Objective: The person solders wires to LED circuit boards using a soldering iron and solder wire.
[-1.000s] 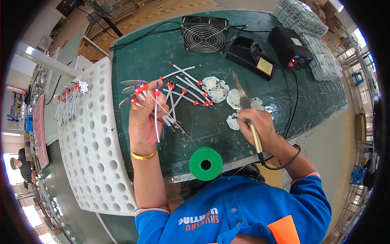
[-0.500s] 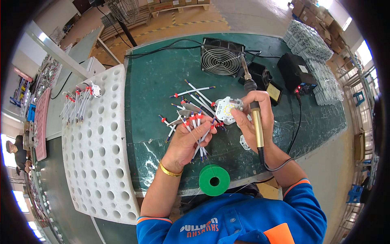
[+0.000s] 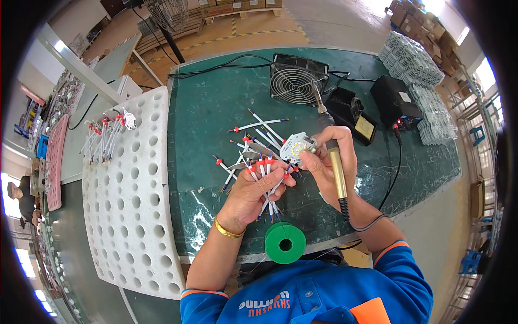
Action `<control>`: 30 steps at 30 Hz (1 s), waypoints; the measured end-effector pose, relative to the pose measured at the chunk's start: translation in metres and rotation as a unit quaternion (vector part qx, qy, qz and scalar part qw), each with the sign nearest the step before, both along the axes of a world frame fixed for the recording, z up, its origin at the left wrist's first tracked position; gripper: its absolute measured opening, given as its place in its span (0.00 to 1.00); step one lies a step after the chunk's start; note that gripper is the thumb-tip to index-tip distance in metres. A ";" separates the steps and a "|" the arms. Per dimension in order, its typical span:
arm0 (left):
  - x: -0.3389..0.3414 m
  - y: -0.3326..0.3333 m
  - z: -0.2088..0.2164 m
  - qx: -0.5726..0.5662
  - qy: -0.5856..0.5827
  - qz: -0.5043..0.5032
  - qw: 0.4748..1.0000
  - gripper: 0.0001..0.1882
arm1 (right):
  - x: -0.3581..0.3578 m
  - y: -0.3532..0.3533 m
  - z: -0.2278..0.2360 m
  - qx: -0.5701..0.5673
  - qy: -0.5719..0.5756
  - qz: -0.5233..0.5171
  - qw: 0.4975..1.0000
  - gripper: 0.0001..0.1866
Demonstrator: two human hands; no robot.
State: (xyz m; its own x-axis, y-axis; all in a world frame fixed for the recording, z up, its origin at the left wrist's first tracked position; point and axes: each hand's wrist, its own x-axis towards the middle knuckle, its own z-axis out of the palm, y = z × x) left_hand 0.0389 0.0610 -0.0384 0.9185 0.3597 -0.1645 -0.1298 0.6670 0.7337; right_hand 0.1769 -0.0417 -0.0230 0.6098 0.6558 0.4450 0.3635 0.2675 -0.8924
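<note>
My left hand (image 3: pixel 249 198) is closed on several white wires (image 3: pixel 263 168), which have red rings and dark blue ends and fan out above and below my fingers. In my right hand (image 3: pixel 337 154) is a soldering iron (image 3: pixel 339 174) with a brass-coloured handle, its tip pointing up and away. The same hand pinches a white LED board (image 3: pixel 296 148) with yellow chips between thumb and fingers, just above the wires in my left hand. More loose wires (image 3: pixel 259 129) lie crisscrossed on the green table beyond. A green spool of solder wire (image 3: pixel 271 242) stands near the table's front edge.
A perforated white foam board (image 3: pixel 132 216) lies on the left, with wires and a board on its far corner. At the back are a fan (image 3: pixel 294 83), an iron stand (image 3: pixel 345 108) and a black power unit (image 3: pixel 396 102). Silvery stacked parts (image 3: pixel 413 59) stand at far right.
My right hand has moved slightly left and tilted the LED board, bringing it closer to the wires in my left hand. The iron's tip has shifted a little left and nearer.
</note>
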 end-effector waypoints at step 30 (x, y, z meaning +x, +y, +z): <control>0.003 -0.007 0.001 0.050 -0.018 0.072 0.996 0.12 | 0.003 -0.008 0.004 -0.006 -0.062 -0.055 0.997 0.16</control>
State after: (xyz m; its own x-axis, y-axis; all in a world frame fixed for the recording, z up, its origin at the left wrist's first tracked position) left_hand 0.0415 0.0542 -0.0374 0.8609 0.5008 -0.0898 -0.2454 0.5632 0.7890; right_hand 0.1797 -0.0499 -0.0193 0.6186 0.5940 0.5143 0.4981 0.2098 -0.8414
